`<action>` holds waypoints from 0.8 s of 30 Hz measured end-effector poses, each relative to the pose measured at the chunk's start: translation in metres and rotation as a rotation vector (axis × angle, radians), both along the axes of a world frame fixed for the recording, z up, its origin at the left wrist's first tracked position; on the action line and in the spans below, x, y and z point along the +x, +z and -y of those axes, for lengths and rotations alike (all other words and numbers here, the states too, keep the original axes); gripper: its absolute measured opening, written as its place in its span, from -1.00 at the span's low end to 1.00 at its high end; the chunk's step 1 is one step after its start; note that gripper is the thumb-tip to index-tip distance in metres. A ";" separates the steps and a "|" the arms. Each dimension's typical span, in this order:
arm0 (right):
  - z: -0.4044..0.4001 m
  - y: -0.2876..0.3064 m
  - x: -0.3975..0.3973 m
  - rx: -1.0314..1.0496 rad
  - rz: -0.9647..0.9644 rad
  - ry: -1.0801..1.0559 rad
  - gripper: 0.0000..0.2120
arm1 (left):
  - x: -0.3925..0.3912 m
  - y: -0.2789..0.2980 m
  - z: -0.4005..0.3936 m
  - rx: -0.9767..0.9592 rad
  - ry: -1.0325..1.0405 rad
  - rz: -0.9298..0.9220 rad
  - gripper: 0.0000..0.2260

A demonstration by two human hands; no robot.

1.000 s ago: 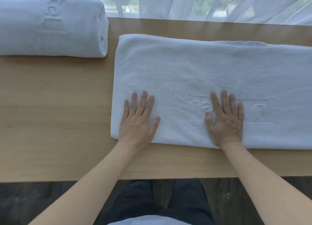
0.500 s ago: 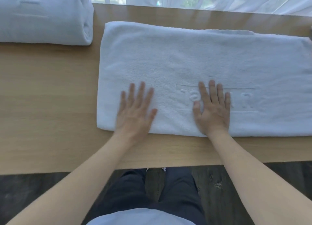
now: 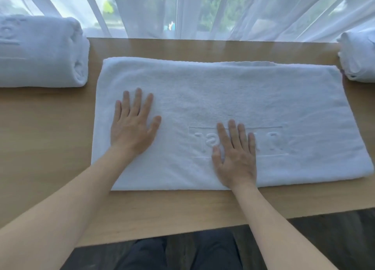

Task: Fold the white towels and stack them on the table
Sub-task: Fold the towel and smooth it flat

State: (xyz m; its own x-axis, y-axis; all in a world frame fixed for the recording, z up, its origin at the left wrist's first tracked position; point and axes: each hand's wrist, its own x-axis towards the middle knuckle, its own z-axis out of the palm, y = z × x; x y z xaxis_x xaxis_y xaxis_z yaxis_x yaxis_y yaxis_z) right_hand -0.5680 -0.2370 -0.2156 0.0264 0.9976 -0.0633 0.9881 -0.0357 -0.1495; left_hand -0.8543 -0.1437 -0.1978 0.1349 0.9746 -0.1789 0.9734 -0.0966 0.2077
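A white towel [image 3: 233, 99], folded into a long rectangle, lies flat across the middle of the wooden table [image 3: 50, 148]. Embossed lettering shows on its near half. My left hand [image 3: 133, 123] rests palm down on the towel's left part, fingers spread. My right hand [image 3: 235, 156] presses flat on the lettering near the towel's front edge. Neither hand grips anything. A folded white towel [image 3: 40, 52] sits at the table's far left. Another white towel [image 3: 359, 57] lies at the far right, partly cut off by the frame.
Sheer white curtains [image 3: 192, 10] hang along the table's far edge before a window. The table's near edge runs just in front of my dark trousers [image 3: 182, 251]. Bare wood shows to the left of the flat towel and along the front.
My left hand has slid farther up and left on the towel. The right hand stays on the lettering. The view has tilted up, bringing the curtains and the right towel into sight.
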 end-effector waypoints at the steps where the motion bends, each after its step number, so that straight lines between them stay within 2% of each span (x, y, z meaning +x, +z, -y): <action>1: 0.000 0.000 0.000 0.007 0.002 0.001 -0.37 | 0.017 0.002 -0.004 0.013 -0.096 0.018 -0.40; 3: 0.000 -0.001 -0.001 0.037 0.000 0.004 -0.36 | 0.056 0.002 -0.006 0.034 -0.362 0.018 -0.39; 5: -0.001 -0.002 0.000 0.064 -0.004 0.008 -0.36 | 0.084 0.001 -0.018 0.031 -0.517 -0.004 -0.39; 7: -0.001 -0.003 0.001 0.075 -0.003 0.011 -0.35 | 0.093 -0.001 -0.051 0.032 -0.479 -0.027 -0.42; 11: -0.001 -0.002 0.001 0.064 -0.016 0.026 -0.34 | 0.088 0.000 -0.129 -0.012 -0.152 -0.040 -0.44; 13: -0.001 -0.002 0.001 0.074 -0.034 0.020 -0.34 | 0.093 0.005 -0.140 -0.038 -0.068 -0.016 -0.44; 15: -0.002 0.002 0.001 0.073 -0.055 0.016 -0.35 | 0.107 0.011 -0.122 -0.030 -0.128 0.012 -0.44; 17: -0.003 0.008 0.000 0.066 -0.105 0.010 -0.38 | 0.123 0.012 -0.086 0.000 -0.284 0.057 -0.45; 19: -0.002 0.012 0.000 0.085 -0.244 -0.018 -0.42 | 0.140 0.012 -0.050 -0.026 -0.421 0.071 -0.43; 21: 0.000 0.013 0.009 0.135 -0.399 -0.094 -0.47 | 0.161 0.010 -0.032 -0.036 -0.474 0.051 -0.38; 24: -0.002 0.014 0.047 0.124 -0.360 -0.272 -0.48 | 0.205 0.002 -0.028 -0.002 -0.525 0.011 -0.35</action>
State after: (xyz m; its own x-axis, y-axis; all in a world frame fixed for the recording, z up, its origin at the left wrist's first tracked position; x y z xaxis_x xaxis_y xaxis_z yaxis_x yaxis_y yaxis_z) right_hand -0.5212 -0.2354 -0.2019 0.2864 0.9581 0.0034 0.8299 -0.2463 -0.5006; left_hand -0.6489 -0.1160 -0.1957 0.6073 0.7745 -0.1768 0.7915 -0.5708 0.2182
